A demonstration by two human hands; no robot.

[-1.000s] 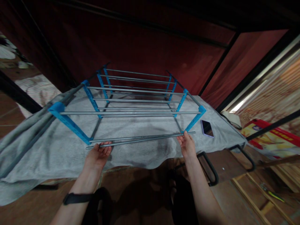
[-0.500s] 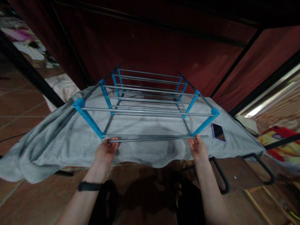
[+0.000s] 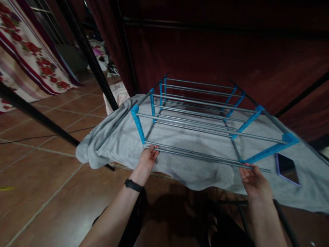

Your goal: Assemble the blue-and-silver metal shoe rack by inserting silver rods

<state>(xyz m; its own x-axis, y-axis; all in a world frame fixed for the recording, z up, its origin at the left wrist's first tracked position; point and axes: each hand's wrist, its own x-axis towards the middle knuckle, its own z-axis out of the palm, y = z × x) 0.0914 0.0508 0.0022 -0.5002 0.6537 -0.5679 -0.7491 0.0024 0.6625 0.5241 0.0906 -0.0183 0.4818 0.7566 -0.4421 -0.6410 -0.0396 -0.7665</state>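
The long thin grey metal rod (image 3: 208, 159) lies along the front foot of the blue-jointed steel rack (image 3: 269, 150), over a grey towel (image 3: 115, 137). The left hand (image 3: 149, 156) and right hand (image 3: 253, 178) pinch it near its ends, fingers closed on it. It looks light, stiff and slick, so end grips suit it. The towel's edge lies just below, a dark phone (image 3: 286, 168) is near on the right, and open floor is on the left.

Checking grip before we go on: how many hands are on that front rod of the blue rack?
2. The left hand grips the front rod at its left end by the blue post; right hand grips its right end near the phone.
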